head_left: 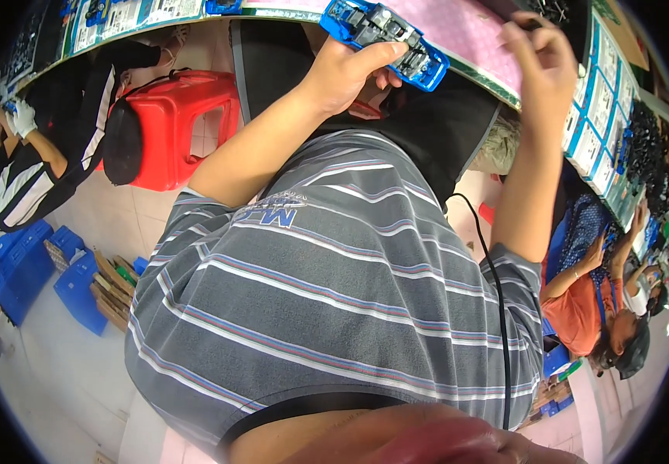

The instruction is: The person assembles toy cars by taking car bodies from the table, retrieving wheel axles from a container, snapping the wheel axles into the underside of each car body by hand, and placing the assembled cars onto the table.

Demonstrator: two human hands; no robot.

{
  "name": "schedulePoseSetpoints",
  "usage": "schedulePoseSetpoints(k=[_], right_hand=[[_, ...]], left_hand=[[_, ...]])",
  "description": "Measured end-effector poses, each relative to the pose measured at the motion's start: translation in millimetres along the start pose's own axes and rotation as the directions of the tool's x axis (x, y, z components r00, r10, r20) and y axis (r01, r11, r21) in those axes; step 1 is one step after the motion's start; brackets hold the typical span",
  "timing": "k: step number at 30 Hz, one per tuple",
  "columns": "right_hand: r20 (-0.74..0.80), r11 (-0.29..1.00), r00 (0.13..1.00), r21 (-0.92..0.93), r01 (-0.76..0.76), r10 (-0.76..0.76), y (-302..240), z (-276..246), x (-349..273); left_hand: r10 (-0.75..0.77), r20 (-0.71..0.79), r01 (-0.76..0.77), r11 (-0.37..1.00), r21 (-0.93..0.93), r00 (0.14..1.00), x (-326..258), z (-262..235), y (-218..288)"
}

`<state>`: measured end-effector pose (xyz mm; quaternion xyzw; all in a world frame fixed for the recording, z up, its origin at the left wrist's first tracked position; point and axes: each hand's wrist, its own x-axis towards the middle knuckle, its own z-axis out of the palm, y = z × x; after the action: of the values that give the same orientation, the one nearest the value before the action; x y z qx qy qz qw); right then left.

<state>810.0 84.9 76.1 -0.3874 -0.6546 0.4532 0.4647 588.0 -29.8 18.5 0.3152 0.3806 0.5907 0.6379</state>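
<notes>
My left hand (344, 71) is closed around a blue toy car body (431, 71), its thumb pressing on the grey and black parts fitted inside. The car is held at the table's near edge with its inner side facing up. To the right, my right hand (545, 62) is raised over the pink table top (470, 31), apart from the car. Its fingers are curled together, slightly blurred, with something small and dark at the fingertips that I cannot make out.
Blue-and-white printed sheets (599, 100) line the table at right, near a heap of small black parts (644, 147). A red plastic stool (166, 127) stands at left. Co-workers sit on both sides, one in an orange top (578, 313). Blue bins (21, 271) stand behind at left.
</notes>
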Motion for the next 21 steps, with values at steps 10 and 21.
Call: schedulePoseSetpoints(k=[10,21], right_hand=[[0.276,0.928,0.901,0.07,-0.367,0.336,2,31,-56],[0.152,0.969,0.957,-0.014,-0.247,0.246,30,28,-43]], left_hand=[[-0.1,0.113,0.101,0.995,-0.003,0.988,18,15,0],[-0.127,0.145,0.12,0.991,0.059,0.981,25,9,-12]])
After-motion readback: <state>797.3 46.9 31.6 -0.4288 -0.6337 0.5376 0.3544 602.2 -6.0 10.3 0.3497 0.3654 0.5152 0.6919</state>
